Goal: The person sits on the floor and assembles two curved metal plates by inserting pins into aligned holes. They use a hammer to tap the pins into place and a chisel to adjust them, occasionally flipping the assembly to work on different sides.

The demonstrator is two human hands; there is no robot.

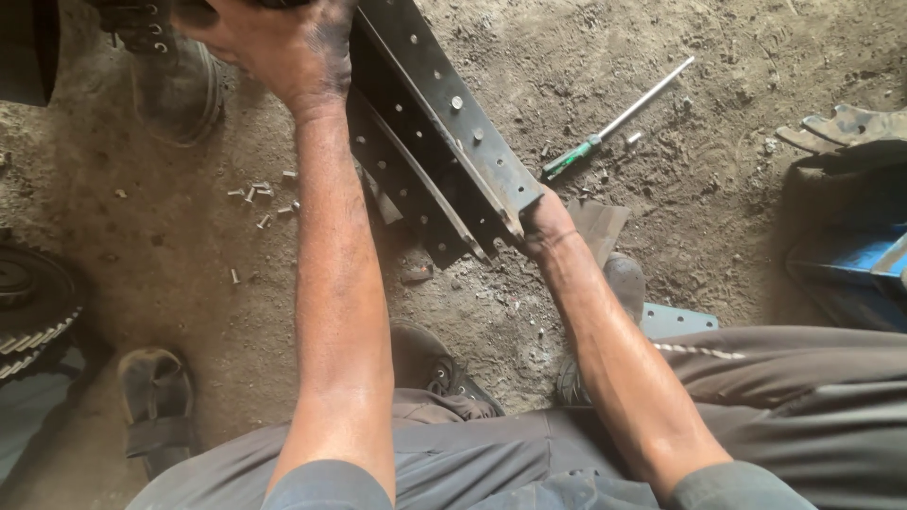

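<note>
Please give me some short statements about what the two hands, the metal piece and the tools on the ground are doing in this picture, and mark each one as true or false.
1. The left hand grips the upper end of the dark perforated metal bracket. True.
2. The right hand is holding the screwdriver. False: the screwdriver lies on the dirt ground, apart from both hands; the right hand is at the bracket's lower end.
3. Small bolts lie scattered on the ground, left of the left forearm. True.
4. The bracket lies flat on a workbench. False: it is held up above the dirt ground by both hands.
5. The screwdriver has a green handle. True.
</note>
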